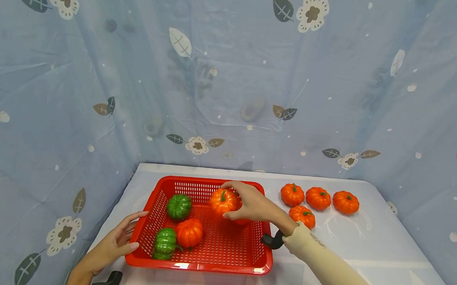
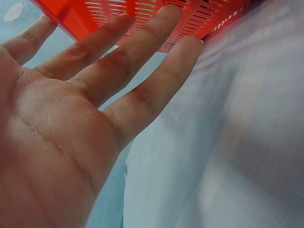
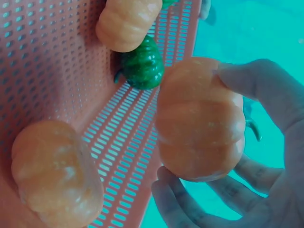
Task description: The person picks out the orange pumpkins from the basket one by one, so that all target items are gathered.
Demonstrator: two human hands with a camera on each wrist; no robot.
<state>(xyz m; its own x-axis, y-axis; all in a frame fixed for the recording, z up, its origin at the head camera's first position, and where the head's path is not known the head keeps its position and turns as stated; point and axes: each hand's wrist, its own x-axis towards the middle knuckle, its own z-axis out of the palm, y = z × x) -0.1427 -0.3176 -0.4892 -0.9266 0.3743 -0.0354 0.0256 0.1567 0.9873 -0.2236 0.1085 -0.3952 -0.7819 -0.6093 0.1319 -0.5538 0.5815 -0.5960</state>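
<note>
My right hand (image 1: 249, 201) grips an orange toy pumpkin (image 1: 223, 203) by its sides, over the right half of a red plastic basket (image 1: 198, 267). In the right wrist view the held pumpkin (image 3: 202, 121) has thumb and fingers around it. Below it another orange pumpkin (image 3: 57, 173) lies in the basket, mostly hidden by the hand in the head view. Two green pumpkins, one at the back (image 1: 179, 207) and one in front (image 1: 164, 244), and an orange pumpkin (image 1: 189, 233) lie on the left. My left hand (image 1: 113, 243), fingers extended, touches the basket's left side.
Several more orange pumpkins (image 1: 318, 198) sit on the white-covered table (image 1: 347, 237), right of the basket. A pale blue patterned curtain (image 1: 231, 74) hangs behind and along both sides. A dark wrist strap (image 1: 273, 239) shows beside the basket's right rim.
</note>
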